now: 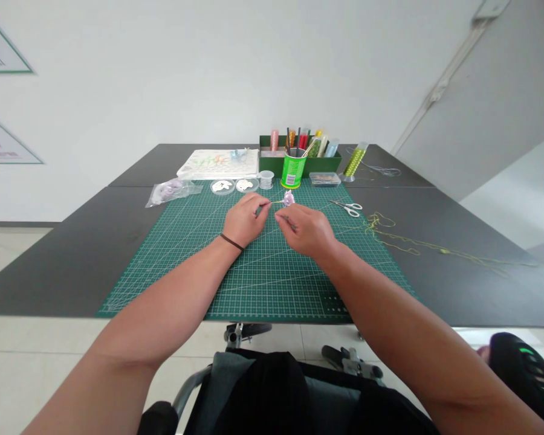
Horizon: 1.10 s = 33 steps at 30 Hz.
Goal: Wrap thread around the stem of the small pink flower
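My left hand (245, 220) and my right hand (306, 229) hover close together over a green cutting mat (263, 284). The left fingertips pinch a thin yellow-green wire (276, 202) that runs to a small lilac wire-and-bead flower (289, 198). The flower sits just beyond the right fingertips, which curl down and inward. Whatever they may hold is too small to tell. A dark cord bracelet (231, 241) circles my left wrist.
Along the mat's far edge lie a plastic bag of lilac material (172, 192), small round dishes (229, 186), and a patterned paper sheet (217, 164). Behind stand a green supply box (299, 158) and green tin (293, 169). White-handled scissors (347, 208) and loose green wire (390, 235) lie right.
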Each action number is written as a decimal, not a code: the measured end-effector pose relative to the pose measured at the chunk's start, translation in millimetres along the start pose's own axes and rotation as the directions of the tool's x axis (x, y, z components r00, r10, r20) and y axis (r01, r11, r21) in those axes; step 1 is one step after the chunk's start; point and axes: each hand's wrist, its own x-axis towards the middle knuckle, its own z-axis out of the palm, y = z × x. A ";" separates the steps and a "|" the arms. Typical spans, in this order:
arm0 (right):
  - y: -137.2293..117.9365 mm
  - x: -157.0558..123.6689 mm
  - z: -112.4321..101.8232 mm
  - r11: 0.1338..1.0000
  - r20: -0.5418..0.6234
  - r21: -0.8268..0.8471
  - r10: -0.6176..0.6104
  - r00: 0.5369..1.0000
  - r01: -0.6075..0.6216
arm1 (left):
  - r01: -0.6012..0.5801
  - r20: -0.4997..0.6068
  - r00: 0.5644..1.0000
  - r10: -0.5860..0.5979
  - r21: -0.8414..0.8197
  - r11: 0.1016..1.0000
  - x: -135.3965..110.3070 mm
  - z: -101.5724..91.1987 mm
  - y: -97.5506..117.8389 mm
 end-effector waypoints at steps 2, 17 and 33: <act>4.4 1.9 -4.2 0.999 -0.007 -0.013 -0.032 0.999 0.032 | -0.031 0.050 0.998 0.031 -0.003 1.000 -0.8 -0.7 0.0; 35.4 13.3 -11.3 0.995 -0.106 0.037 0.093 0.990 -0.090 | -0.155 0.236 0.954 0.183 -0.133 0.979 0.0 -0.6 -0.3; 55.2 18.1 10.7 0.752 0.111 0.454 0.485 0.868 -0.478 | -0.170 0.199 0.949 0.243 -0.324 0.931 0.1 -5.7 8.0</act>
